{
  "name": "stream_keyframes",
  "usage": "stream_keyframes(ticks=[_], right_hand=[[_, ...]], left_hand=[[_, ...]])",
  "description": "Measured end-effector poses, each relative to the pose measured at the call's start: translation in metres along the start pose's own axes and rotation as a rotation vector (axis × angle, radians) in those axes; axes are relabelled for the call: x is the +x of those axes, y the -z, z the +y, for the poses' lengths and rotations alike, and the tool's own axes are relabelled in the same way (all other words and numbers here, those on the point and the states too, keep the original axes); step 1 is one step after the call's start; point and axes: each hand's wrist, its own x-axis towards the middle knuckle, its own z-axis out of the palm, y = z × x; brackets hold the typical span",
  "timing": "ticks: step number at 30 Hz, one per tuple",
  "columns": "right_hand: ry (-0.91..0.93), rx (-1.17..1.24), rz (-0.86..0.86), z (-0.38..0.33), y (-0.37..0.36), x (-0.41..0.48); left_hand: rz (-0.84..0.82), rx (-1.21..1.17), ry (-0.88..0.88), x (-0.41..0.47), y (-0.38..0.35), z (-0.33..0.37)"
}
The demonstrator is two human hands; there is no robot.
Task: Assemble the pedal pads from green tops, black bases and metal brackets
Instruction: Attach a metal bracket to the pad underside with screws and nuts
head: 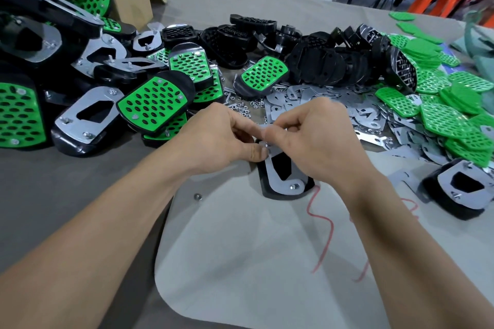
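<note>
Finished pads (152, 104) are heaped on the left of the bench (53, 195). At centre, the left hand (222, 139) grips the far end of a black base (278, 196) that lies with its bracket (286, 185) facing up. The right hand (315, 136) has its fingers (270, 131) pinched there, but I cannot tell what they hold. Loose brackets (307, 104) and green tops (441, 120) lie to the right.

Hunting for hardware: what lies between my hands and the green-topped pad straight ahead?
Head view: small loose nuts scattered on the table, between the left hand, the right hand and the green-topped pad.
</note>
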Motion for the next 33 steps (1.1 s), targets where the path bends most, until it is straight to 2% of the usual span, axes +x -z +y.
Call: stream_keyframes(ticks=[3,7,13,16,20,26,33], right_hand=[[-0.024,-0.009,-0.052,0.000,0.002,0.002],[0.048,-0.081,-0.155,-0.001,0.011,-0.005],[0.127,-0.355,-0.083,-0.012,0.004,-0.004],[0.099,-0.324,-0.084,-0.007,0.003,-0.006],[0.084,-0.137,-0.020,0.001,0.007,-0.009],[0.109,-0.117,-0.057,0.000,0.008,-0.008],[0.115,-0.236,-0.079,-0.003,0.011,-0.003]], left_hand=[[-0.015,0.037,-0.007,-0.001,-0.001,0.002],[-0.014,0.023,-0.006,-0.003,0.000,0.004],[-0.013,0.064,0.011,-0.001,0.000,0.005],[-0.002,0.062,0.006,-0.001,-0.001,0.004],[-0.002,0.038,0.021,0.000,-0.002,0.002],[-0.010,0.040,0.017,0.001,-0.001,0.000],[-0.030,0.016,-0.006,0.000,-0.002,0.000]])
